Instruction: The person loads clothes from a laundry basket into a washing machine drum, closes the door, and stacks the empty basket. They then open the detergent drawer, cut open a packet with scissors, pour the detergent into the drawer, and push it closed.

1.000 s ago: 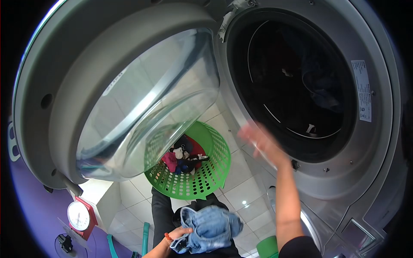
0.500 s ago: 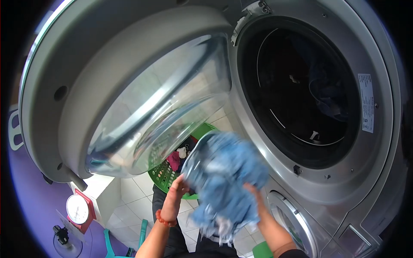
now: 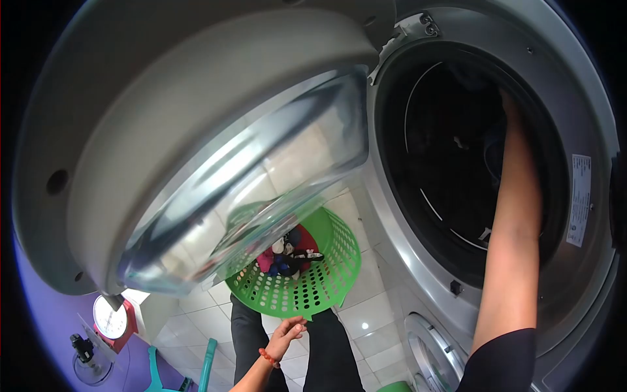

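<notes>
"While your right arm [image 3: 516,242] reached into the drum [image 3: 437,170], your right hand [image 3: 508,108] was at 2 o'clock and very dim. I could not tell if its fingers were apart, together or clamped."

"And the left?"

"Your left hand [image 3: 287,332] was toward 6 o'clock, just beside the rim of the green basket [image 3: 319,228]; if they touched, I could not tell. Its fingers were loosely bent, and I saw nothing clamped in them."

"What could have gone wrong?"

"In my judgement, the basket could have tipped, because your left hand did not seem to grip it. The large door [image 3: 215,72], open toward 10 o'clock, could have swung against your arm, if something pushed it. Also the bluish cloth [image 3: 492,155], toward 3 o'clock, could have snagged, since the drum was so dark."

"And the count?"

"You had two hands, one bead bracelet [image 3: 268,357], one basket, one drum, one large door, one smaller round door [image 3: 426,343] at 5 o'clock, and one dial scale [image 3: 110,317] at 8 o'clock. The clothes [image 3: 281,261] inside the basket lay too mixed for exact counting."
</notes>
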A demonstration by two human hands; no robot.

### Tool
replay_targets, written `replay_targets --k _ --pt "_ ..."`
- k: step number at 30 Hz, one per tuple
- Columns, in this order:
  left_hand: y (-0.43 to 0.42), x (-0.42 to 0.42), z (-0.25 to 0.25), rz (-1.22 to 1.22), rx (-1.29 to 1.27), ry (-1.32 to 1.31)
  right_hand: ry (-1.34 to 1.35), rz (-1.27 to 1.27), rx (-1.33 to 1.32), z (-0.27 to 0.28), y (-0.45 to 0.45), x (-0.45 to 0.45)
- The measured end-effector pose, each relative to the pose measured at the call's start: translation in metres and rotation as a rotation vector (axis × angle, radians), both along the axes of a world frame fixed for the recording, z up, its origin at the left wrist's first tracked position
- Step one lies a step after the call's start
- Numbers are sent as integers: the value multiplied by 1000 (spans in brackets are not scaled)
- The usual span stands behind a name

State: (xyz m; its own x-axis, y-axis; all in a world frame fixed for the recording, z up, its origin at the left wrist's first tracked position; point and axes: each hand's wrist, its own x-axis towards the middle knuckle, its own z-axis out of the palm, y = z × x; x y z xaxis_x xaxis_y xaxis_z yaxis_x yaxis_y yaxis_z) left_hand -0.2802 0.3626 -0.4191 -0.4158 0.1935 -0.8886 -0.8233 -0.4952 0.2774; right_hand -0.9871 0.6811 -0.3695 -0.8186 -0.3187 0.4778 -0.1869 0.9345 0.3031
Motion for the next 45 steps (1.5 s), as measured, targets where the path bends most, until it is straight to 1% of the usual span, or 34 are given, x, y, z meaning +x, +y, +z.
replay_targets --k 1,3,5,8,9,10,11,12,13,14,15,16,17,18,19,20,21,23,25,26,27,28,30,31,33,34,36,38,39,41,42,43,45 --pt "2 6 -8 -25 -11 -44 27 144 7 -6 2 -13" --pt "7 13 -21 -27 -18 -71 -21 271 11 -12 -3 -20" --pt "12 21 -31 -1 -37 -148 -392 -46 -55 -10 -4 -21" --pt "14 31 -35 -9 -53 -151 18 107 -12 -15 -8 -23" --pt "13 37 -39 -93 -115 -113 67 107 -96 -18 -15 -10" --pt "11 46 -45 -180 -169 -85 72 123 -296 -15 -35 20" --pt "6 59 -50 -315 -294 4 25 175 -569 -11 -59 60" --pt "-2 57 -39 -460 -398 4 -93 226 -849 -7 -85 109" --pt "-11 53 -33 -608 -503 19 -279 240 -1068 -5 -111 160" --pt "-18 56 -30 -839 -667 67 -688 -50 -1232 9 -138 210" --pt "-27 62 -26 -1076 -819 122 -940 -19 -1340 9 -158 258" --pt "-35 76 -27 -1141 -935 175 -1326 -37 -1295 -3 -167 293" --pt "-44 88 -31 -1257 -934 141 -1558 -23 -1228 -23 -179 331" --pt "-52 95 -32 -1328 -926 87 -1812 -102 -1165 -47 -190 364" --pt "-59 100 -31 -1401 -916 33 -1944 -182 -995 -93 -193 398" --pt "-62 101 -33 -1423 -851 6 -1982 -96 -966 -142 -187 439" --pt "-64 106 -34 -1436 -904 85 -1910 73 -882 -197 -183 482" --pt "-69 103 -33 -1480 -920 146 -1888 164 -738 -265 -190 547" --pt "-76 105 -33 -1451 -938 195 -1835 127 -640 -306 -201 592" --pt "-82 107 -34 -1446 -947 230 -1884 27 -597 -313 -212 604" --pt "-92 109 -33 -1443 -941 266 -1895 9 -616 -330 -222 623" --pt "-97 109 -34 -1428 -957 302 -1849 38 -695 -350 -231 641" --pt "-108 108 -34 -1420 -959 322 -1716 97 -872 -366 -258 662" --pt "-112 108 -35 -1422 -960 330 -1711 93 -904 -376 -270 667" --pt "-119 108 -37 -1423 -985 369 -1381 -62 -1089 -408 -295 674" --pt "-125 109 -39 -1420 -986 384 -1178 -86 -1009 -425 -303 672" --pt "-132 105 -39 -1414 -984 404 -1004 -339 -986 -422 -307 651" --pt "-138 102 -39 -1421 -981 423 -834 -348 -928 -445 -300 638" --pt "-140 101 -40 -1423 -979 433 -825 -357 -947 -449 -299 630" --pt "-145 99 -41 -1429 -970 449 -844 -464 -823 -459 -295 616" --pt "-147 98 -41 -1431 -967 449 -781 -426 -970 -471 -294 616" --pt "-148 97 -42 -1428 -965 453 -770 -427 -981 -478 -300 614" --pt "-148 96 -41 -1438 -973 454 -1004 -597 -1403 -472 -308 611"
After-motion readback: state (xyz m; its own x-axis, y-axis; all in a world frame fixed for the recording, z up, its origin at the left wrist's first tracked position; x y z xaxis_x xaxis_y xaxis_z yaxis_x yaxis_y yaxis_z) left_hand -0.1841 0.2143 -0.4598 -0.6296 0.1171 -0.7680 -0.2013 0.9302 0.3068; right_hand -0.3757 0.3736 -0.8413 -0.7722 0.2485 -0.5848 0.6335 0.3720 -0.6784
